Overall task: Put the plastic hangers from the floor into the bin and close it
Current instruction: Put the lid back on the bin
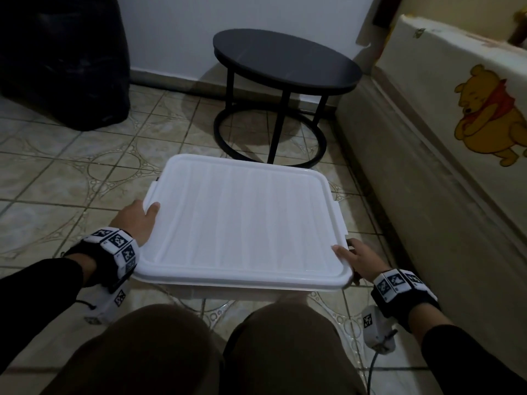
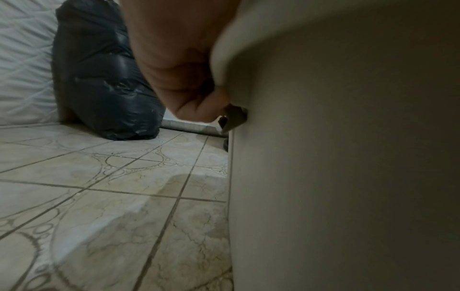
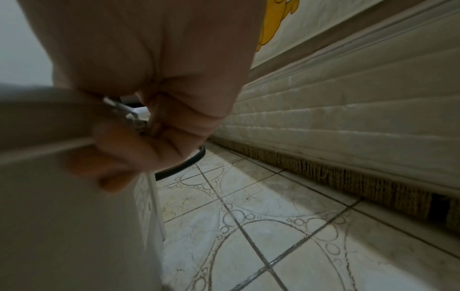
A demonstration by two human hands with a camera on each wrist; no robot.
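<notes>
White ribbed lid lying flat over the white bin on the tiled floor, between the knees and the round black side table. Left hand gripping the lid's left edge, thumb on top, fingers curled beneath. Right hand clamped on the near right corner the same way. Hangers hidden from sight. Black bag far left, mattress along the right
</notes>
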